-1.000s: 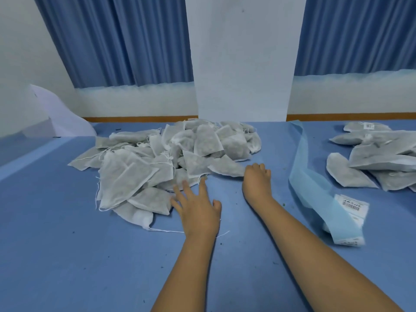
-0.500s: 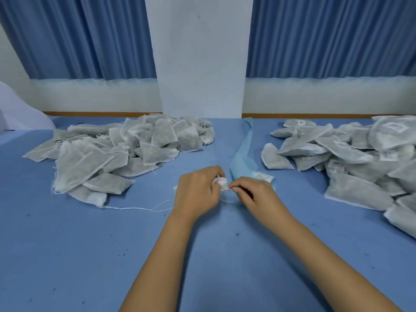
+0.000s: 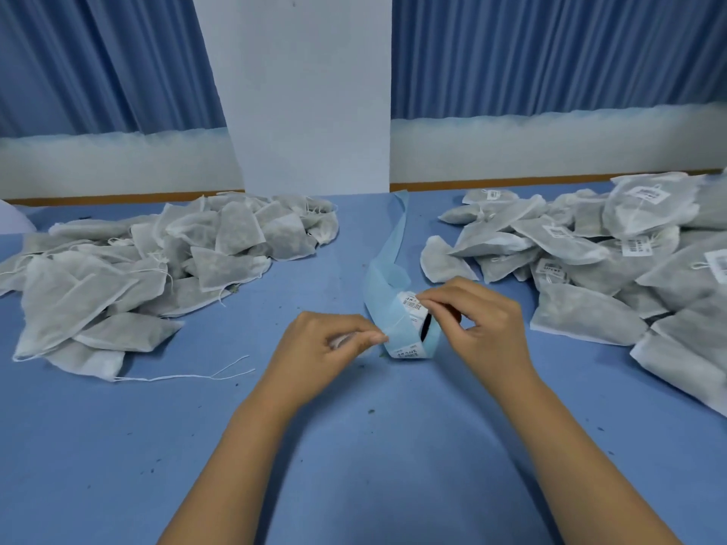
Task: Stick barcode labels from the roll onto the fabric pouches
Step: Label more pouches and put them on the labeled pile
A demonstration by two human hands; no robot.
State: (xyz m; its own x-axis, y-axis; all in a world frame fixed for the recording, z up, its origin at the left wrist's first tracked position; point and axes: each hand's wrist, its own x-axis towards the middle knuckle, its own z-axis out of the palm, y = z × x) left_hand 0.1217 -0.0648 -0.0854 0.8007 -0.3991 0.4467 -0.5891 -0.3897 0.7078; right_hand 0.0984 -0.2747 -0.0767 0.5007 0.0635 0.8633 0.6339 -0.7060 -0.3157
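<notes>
My left hand (image 3: 326, 348) is curled and pinches the loose blue edge of the roll (image 3: 409, 340); my right hand (image 3: 484, 324) pinches, with thumb and forefinger, a white label (image 3: 411, 304) on top of the roll; so the two hands are close together, with the roll between them, low over the table (image 3: 354, 466); more barcode labels sit around the roll, and its dark core hole faces my right hand. A blue backing strip (image 3: 387, 253) runs from the roll away to the far edge.

The pouches are of thin white fabric with some grey filling that shows through; the left pile (image 3: 157, 269) is plain fabric; in the right pile (image 3: 590, 269) several pouches carry barcode labels. A loose white thread (image 3: 196, 375) lies near the left pile.

The table is covered in blue, with small dark specks; behind it are a white pillar (image 3: 307, 92) and blue curtains (image 3: 550, 53).

Something white shows inside my left fingers, but I cannot tell what it is; the right pile is cut off by the picture edge; the print on the labels is too small to read.
</notes>
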